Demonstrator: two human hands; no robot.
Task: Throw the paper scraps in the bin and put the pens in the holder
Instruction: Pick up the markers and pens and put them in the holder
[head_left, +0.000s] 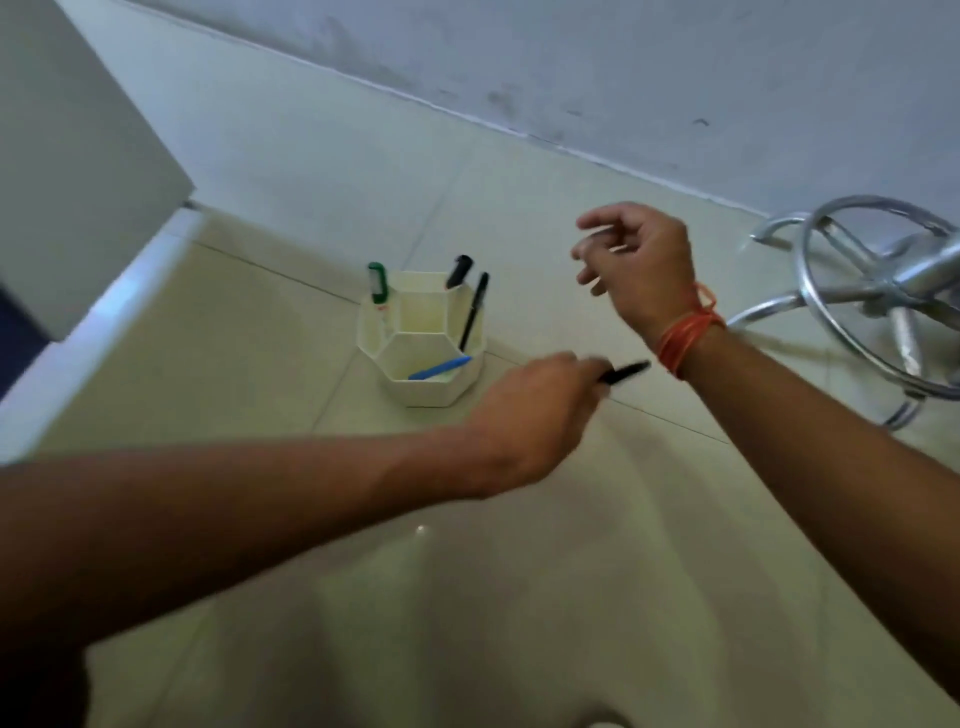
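Left hand (540, 410) grips slim pen (626, 372).

looks like an office or study room, seen at floor level. pale glossy floor tiles (291, 156) with thin grout lines, meeting a scuffed, marked grey-white wall (623, 62) along a straight edge. at right, the chromed base and ring footrest of a swivel stool (872, 291), the kind found at desks and counters. at left, the corner of a white cabinet or desk panel (78, 156), blurred. on the tiles, a white multi-compartment desk holder (415, 379) with several pens (474, 312) standing in it. nothing domestic such as bedding or cookware in sight.
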